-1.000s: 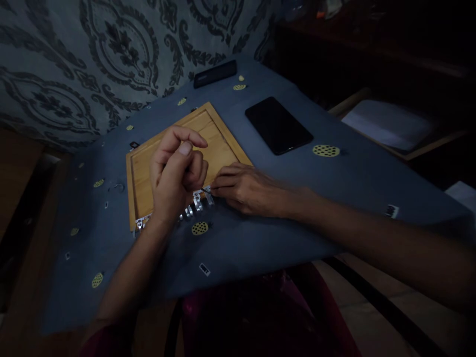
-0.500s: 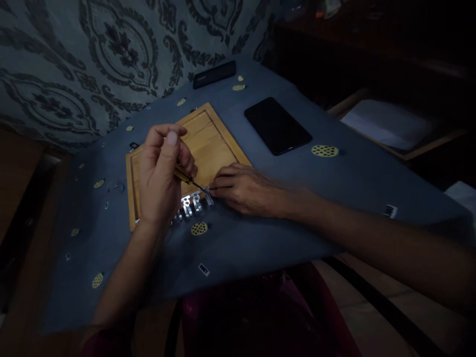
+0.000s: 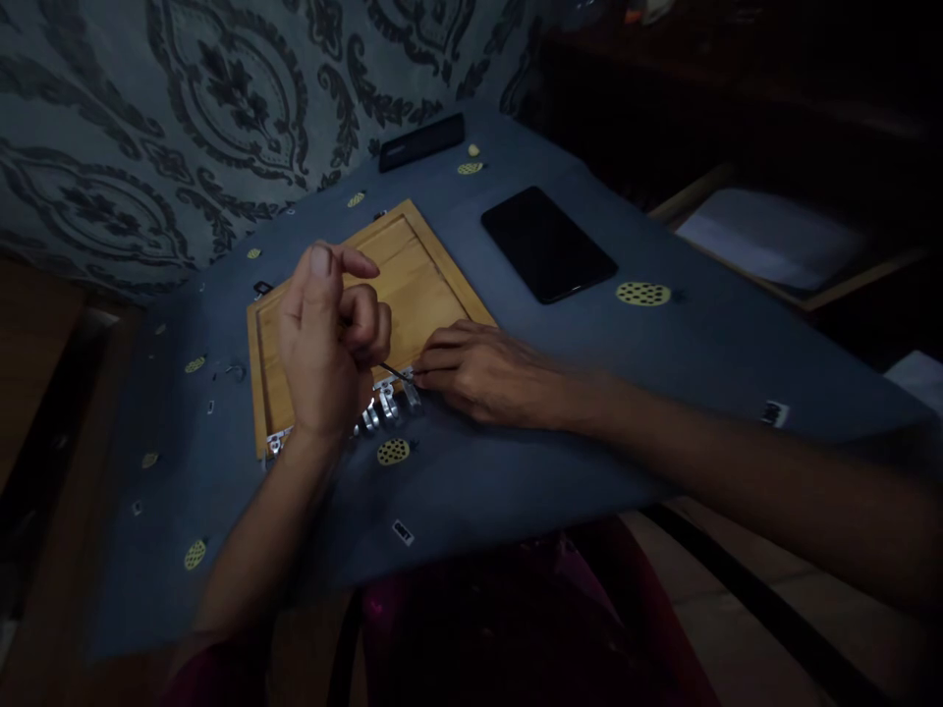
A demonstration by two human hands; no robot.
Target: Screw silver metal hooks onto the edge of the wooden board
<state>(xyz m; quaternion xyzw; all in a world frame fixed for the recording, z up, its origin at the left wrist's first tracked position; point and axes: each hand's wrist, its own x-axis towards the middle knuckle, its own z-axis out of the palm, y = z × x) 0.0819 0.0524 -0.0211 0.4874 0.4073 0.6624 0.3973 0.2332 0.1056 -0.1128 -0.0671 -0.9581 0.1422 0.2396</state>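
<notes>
A wooden board (image 3: 413,280) with a raised frame lies on the table. Along its near edge runs a metal hook rail (image 3: 387,401) with several shiny curved hooks. My left hand (image 3: 324,344) is closed round a screwdriver (image 3: 395,373); its handle is hidden in the fingers, while thumb and forefinger point up. The thin shaft slants down to the rail's right end. There, at the board's near right corner, my right hand (image 3: 482,373) has its fingertips pinched at the rail beside the screwdriver tip. My left wrist covers part of the rail.
A black tablet or large phone (image 3: 549,245) lies right of the board. Another dark phone-like object (image 3: 422,142) lies behind it near the patterned wall. A small hook-like piece (image 3: 234,372) rests left of the board. An open drawer (image 3: 773,241) stands at the right.
My left hand has turned on the screwdriver, its thumb now higher and the yellow handle now hidden. The right hand stays at the rail's end.
</notes>
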